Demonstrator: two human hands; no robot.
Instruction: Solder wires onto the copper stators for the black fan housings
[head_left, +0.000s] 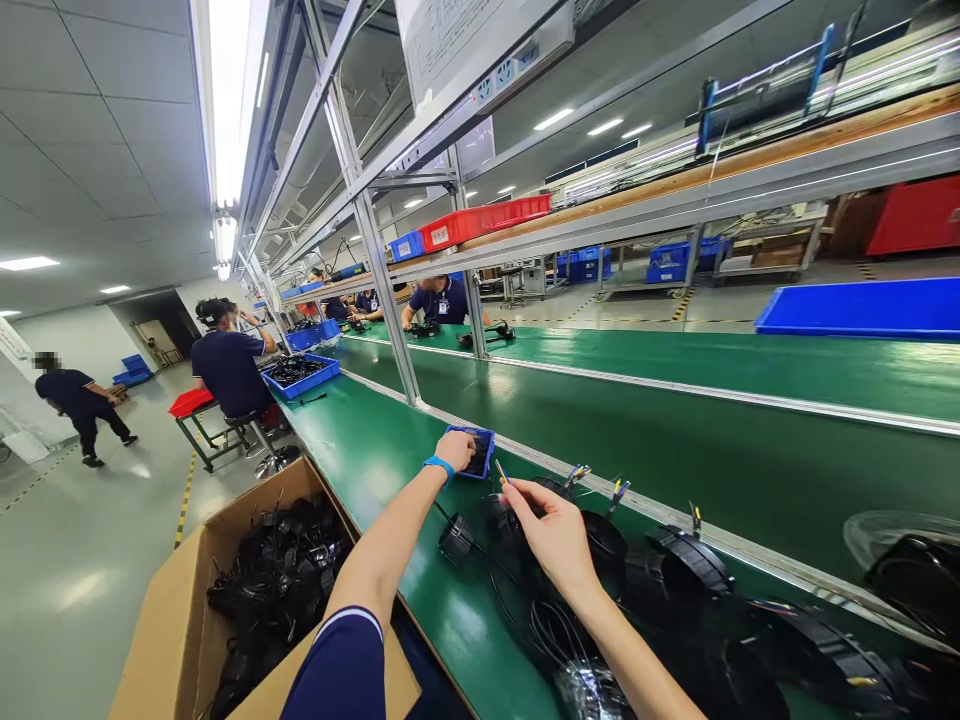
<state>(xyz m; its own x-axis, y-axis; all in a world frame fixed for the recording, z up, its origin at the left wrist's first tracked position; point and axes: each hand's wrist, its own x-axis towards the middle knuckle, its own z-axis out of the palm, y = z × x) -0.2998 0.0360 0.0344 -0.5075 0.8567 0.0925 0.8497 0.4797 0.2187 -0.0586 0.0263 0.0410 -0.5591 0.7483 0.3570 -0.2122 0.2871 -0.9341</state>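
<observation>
- Two green conveyor belts [420, 470] run side by side under an aluminium rack [379, 270], with a grey floor [82, 590] to the left and seated co-workers [229, 370] farther along.
- The left hand [456, 450] lies on a small blue tray [475, 452] on the nearer belt, fingers together; whether they grip it is hard to tell.
- The right hand [551, 535] pinches a thin yellow-tipped wire [500, 472] between thumb and forefinger, just above coiled black cables [667, 575].
- A cardboard box [172, 630] beside the belt holds more tangled black cables [277, 590].
- The left hand partly hides the tray's contents, and the frame's lower edge cuts off the nearest cables.
</observation>
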